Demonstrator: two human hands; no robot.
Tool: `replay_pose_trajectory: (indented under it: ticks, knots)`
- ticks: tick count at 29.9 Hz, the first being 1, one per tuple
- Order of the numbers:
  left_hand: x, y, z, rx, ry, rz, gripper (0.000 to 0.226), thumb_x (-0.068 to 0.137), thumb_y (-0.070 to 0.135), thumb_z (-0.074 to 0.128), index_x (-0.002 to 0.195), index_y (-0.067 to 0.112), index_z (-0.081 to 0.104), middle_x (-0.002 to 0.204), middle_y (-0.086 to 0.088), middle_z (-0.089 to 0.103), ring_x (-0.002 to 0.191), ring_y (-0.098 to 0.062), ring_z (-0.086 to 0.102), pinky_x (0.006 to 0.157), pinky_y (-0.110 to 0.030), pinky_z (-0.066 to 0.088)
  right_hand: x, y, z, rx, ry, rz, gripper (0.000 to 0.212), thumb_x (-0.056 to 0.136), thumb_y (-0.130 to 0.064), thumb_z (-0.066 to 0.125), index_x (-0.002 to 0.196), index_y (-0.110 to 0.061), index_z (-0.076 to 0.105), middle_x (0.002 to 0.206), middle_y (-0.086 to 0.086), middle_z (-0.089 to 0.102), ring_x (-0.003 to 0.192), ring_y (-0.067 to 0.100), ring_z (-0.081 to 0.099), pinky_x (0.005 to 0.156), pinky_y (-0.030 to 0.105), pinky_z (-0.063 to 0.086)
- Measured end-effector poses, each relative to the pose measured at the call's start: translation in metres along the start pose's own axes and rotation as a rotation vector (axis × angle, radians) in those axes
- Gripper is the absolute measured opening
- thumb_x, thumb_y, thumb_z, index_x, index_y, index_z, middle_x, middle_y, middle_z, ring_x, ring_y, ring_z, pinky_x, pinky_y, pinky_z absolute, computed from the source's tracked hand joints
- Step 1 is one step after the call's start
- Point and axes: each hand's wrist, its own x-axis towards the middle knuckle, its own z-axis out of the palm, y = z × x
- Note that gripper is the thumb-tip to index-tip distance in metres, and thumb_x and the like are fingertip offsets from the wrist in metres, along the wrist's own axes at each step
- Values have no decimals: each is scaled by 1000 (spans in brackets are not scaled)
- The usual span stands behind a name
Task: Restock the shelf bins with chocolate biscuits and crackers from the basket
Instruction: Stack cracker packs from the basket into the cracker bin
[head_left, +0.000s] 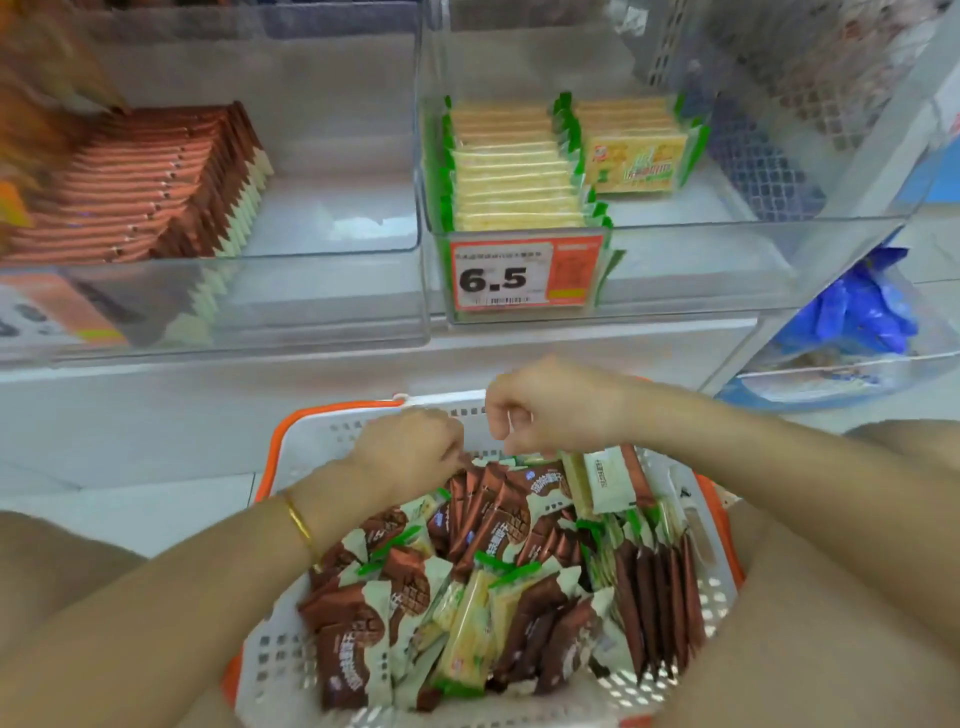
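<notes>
An orange-rimmed white basket (332, 431) sits low in front of me, full of brown chocolate biscuit packs (498, 525) and yellow-green cracker packs (467, 623). My left hand (410, 452) reaches into the basket's far end, its fingers curled down among the chocolate packs. My right hand (556, 410) is curled just above a few upright packs (608, 478) and seems to grip their tops. On the shelf, the left clear bin (332, 218) holds a row of chocolate biscuit packs (145, 187). The right clear bin (727, 249) holds rows of cracker packs (514, 176).
A 6.5 price tag (524, 275) hangs on the front of the right bin. Blue packets (857, 317) fill a lower bin at the right. A white mesh divider (763, 78) stands behind the cracker bin. My knees flank the basket.
</notes>
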Motion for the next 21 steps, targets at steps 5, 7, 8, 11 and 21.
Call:
replay_pose_trajectory:
  ticks: [5,7,8,11,21]
  knots:
    - [7,-5,49,-25,-242,-64,22,95,19,42,105,10,58,111,-9,57,102,-28,56,83,-35,47,40,78,54,-493,-287,184,33,89,4,45,117,-9,58,111,7,59,96,26,58,69,34,45]
    - [11,0,53,-64,-233,-49,21,94,19,42,104,10,59,108,-9,57,100,-28,56,84,-38,49,40,101,70,-648,-375,133,49,89,6,45,133,-16,46,132,8,46,106,28,55,69,34,45]
    - [14,2,53,-88,-218,-38,22,94,19,42,104,10,60,107,-9,56,99,-28,56,84,-38,49,40,107,78,-704,-415,94,56,89,6,47,139,-20,40,139,8,39,109,29,54,69,34,45]
    - [18,10,46,-131,-169,6,21,95,19,43,102,12,61,106,-5,54,94,-23,55,80,-36,49,41,116,101,-808,-506,24,59,87,9,49,138,-19,42,150,8,27,111,29,54,64,33,43]
    - [16,11,39,-245,-163,0,21,96,19,44,108,14,61,111,-4,53,99,-20,54,89,-36,47,39,119,97,-689,-535,113,29,86,7,50,109,-10,53,108,7,58,92,24,58,71,31,46]
